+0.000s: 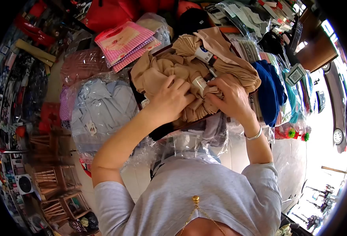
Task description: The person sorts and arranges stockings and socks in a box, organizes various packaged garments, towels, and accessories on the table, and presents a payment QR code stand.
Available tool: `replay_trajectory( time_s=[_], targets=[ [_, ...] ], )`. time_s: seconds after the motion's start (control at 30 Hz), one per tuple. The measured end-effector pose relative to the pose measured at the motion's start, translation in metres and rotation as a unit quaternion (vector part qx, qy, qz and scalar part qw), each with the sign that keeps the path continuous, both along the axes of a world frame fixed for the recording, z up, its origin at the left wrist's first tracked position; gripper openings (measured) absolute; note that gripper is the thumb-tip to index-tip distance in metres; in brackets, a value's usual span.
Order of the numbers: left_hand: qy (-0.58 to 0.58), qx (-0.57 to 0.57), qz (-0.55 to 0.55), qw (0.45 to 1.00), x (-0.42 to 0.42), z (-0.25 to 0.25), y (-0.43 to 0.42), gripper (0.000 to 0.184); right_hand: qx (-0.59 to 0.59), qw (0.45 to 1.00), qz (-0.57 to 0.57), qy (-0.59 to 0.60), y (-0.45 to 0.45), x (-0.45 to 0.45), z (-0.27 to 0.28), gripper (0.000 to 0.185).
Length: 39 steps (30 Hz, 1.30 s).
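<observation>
My left hand (172, 97) is closed, its fingers bent at the left end of a small tan stocking bundle (197, 103) with a pale paper band (199, 83). On the other side, my right hand (231, 97) pinches the folded edges of the same bundle between thumb and fingers. Both hands rest over a dark shallow box (133, 84) heaped with loose tan stockings (157, 70). Behind my right hand lies a larger folded bundle (236, 69), its label (206, 55) black and white. The fingertips of my left hand are partly hidden.
Left of the box are a plastic-wrapped light blue garment (102, 104) and pink checked bags (126, 43). Dark blue cloth (268, 92) and wrapped textiles stand at right, near a QR code card (295, 74). Wooden stools (47, 179) are at lower left; a car (336, 106) is outside.
</observation>
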<state>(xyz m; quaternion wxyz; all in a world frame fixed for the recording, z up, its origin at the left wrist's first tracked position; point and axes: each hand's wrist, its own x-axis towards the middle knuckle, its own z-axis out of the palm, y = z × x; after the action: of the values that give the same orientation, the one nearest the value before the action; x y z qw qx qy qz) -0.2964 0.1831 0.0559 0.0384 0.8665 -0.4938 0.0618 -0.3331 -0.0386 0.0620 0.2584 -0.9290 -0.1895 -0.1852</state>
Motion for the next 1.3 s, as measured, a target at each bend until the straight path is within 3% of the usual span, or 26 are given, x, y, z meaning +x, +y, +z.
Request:
replay_trajectory(
  time_s=[0.27, 0.33, 0.37, 0.4, 0.47, 0.5, 0.53, 0.57, 0.63, 0.67, 0.73, 0.8, 0.87, 1.0, 1.07, 1.1, 1.17, 1.2, 1.3],
  targets=[
    [-0.032, 0.008, -0.039, 0.999, 0.008, 0.003, 0.008, 0.043, 0.001, 0.999, 0.008, -0.038, -0.002, -0.001, -0.004, 0.027],
    [0.068, -0.17, -0.047, 0.982, 0.017, 0.01, 0.023, 0.036, 0.007, 0.999, 0.006, -0.034, -0.003, 0.0, -0.006, 0.027],
    [0.15, -0.325, -0.111, 0.927, 0.023, 0.015, 0.028, 0.034, 0.004, 1.0, 0.01, -0.028, -0.004, 0.0, -0.007, 0.027],
    [0.274, -0.42, -0.073, 0.862, 0.025, 0.015, 0.036, 0.034, 0.007, 1.0, 0.005, -0.028, -0.004, 0.0, -0.006, 0.027],
    [0.379, -0.511, -0.027, 0.771, 0.031, 0.029, 0.048, 0.039, 0.008, 1.0, 0.013, -0.026, -0.002, 0.0, -0.003, 0.027],
    [0.368, -0.519, -0.021, 0.771, 0.034, 0.043, 0.049, 0.043, 0.008, 1.0, 0.014, -0.026, -0.002, 0.0, -0.003, 0.027],
    [0.408, -0.619, -0.066, 0.668, 0.031, 0.046, 0.049, 0.047, 0.005, 1.0, 0.014, -0.026, -0.001, 0.0, -0.002, 0.028],
    [0.452, -0.638, -0.081, 0.619, 0.034, 0.05, 0.057, 0.051, 0.003, 1.0, 0.013, -0.027, 0.0, 0.001, -0.002, 0.028],
    [0.503, -0.667, -0.142, 0.53, 0.039, 0.061, 0.064, 0.056, 0.005, 1.0, 0.015, -0.025, -0.001, 0.001, -0.003, 0.028],
    [0.503, -0.667, -0.142, 0.531, 0.041, 0.062, 0.063, 0.056, 0.009, 1.0, 0.014, -0.023, -0.001, 0.001, -0.004, 0.028],
    [0.515, -0.604, -0.049, 0.606, 0.046, 0.06, 0.059, 0.058, 0.006, 1.0, 0.016, -0.025, -0.001, 0.001, -0.004, 0.028],
    [0.511, -0.584, -0.038, 0.63, 0.047, 0.061, 0.054, 0.054, 0.003, 0.999, 0.019, -0.03, -0.002, 0.002, -0.003, 0.028],
    [0.52, -0.632, -0.161, 0.551, 0.051, 0.064, 0.056, 0.05, 0.029, 0.999, 0.019, -0.015, -0.003, 0.001, -0.004, 0.028],
    [0.532, -0.647, -0.185, 0.514, 0.054, 0.07, 0.062, 0.052, 0.024, 1.0, 0.017, -0.01, -0.004, -0.001, 0.0, 0.03],
    [0.562, -0.672, -0.253, 0.412, 0.052, 0.08, 0.067, 0.051, 0.039, 0.999, 0.024, 0.003, -0.004, -0.001, -0.002, 0.027],
    [0.57, -0.67, -0.251, 0.404, 0.053, 0.082, 0.072, 0.05, 0.041, 0.999, 0.023, 0.003, -0.002, -0.002, 0.0, 0.027],
    [0.585, -0.68, -0.216, 0.385, 0.046, 0.084, 0.075, 0.046, 0.094, 0.991, 0.047, 0.085, 0.003, -0.003, 0.009, 0.039],
    [0.6, -0.652, -0.231, 0.402, 0.045, 0.084, 0.072, 0.046, 0.095, 0.991, 0.047, 0.084, 0.009, -0.002, 0.01, 0.039],
    [0.618, -0.638, -0.248, 0.386, 0.031, 0.083, 0.048, 0.037, 0.255, 0.952, 0.169, -0.007, 0.038, 0.004, 0.016, 0.079]
  ],
)
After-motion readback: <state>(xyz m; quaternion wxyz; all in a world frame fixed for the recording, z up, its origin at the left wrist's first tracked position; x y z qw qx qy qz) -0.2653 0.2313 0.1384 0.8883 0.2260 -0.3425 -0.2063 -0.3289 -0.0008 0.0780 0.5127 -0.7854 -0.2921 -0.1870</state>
